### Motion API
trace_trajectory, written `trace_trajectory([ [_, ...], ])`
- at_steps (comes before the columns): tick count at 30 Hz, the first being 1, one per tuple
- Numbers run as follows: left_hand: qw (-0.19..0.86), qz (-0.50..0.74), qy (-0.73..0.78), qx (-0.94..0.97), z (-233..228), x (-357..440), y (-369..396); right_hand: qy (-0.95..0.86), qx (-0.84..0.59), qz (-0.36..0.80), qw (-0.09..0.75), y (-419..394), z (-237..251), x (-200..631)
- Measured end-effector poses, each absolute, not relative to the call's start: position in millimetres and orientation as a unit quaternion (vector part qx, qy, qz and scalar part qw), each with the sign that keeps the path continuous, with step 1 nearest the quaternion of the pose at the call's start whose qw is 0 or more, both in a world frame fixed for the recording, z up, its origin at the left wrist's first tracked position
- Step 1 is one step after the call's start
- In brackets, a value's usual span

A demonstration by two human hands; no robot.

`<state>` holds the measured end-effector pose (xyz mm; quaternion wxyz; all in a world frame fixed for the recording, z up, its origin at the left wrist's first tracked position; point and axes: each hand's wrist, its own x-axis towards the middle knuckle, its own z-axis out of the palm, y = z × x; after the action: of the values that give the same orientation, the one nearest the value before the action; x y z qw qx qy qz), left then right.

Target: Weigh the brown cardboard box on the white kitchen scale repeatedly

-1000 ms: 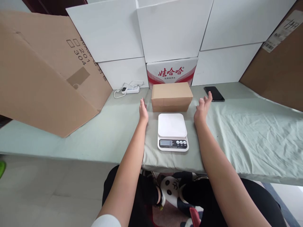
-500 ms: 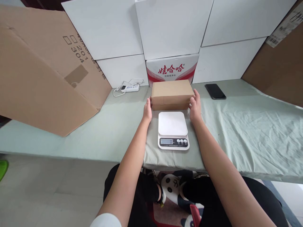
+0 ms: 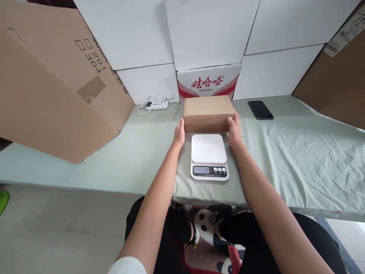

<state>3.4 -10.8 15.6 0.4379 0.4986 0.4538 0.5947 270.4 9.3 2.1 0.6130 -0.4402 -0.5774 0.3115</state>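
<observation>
Okay, my left hand (image 3: 179, 133) and right hand (image 3: 234, 131) are gripping the cardboard box (image 3: 208, 114) at opposite ends, just beyond the scale (image 3: 209, 156); even pressure should be preventing slip or dents.

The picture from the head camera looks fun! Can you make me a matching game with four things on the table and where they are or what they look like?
Things:
1. small cardboard box
2. scale
3. phone
4. white corded gadget

Clues:
A. black, to the right of the right hand
B. between both hands
C. to the left of the left hand, farther back
D. white, with three round buttons

Right pairs: 1-B, 2-D, 3-A, 4-C
</observation>
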Motion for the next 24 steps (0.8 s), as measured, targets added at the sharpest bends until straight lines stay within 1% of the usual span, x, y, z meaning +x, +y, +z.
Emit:
trace_trajectory([
  [4, 0.442, 0.59, 0.458, 0.496, 16, 3, -12, -0.527, -0.462, 0.344, 0.625, 0, 13, 265],
  [11, 0.446, 0.588, 0.465, 0.488, 17, 5, -14, -0.561, -0.441, 0.303, 0.632, -11, 26, 258],
  [24, 0.446, 0.588, 0.482, 0.472, 23, 6, -17, -0.554, -0.454, 0.302, 0.629, -14, 29, 256],
])
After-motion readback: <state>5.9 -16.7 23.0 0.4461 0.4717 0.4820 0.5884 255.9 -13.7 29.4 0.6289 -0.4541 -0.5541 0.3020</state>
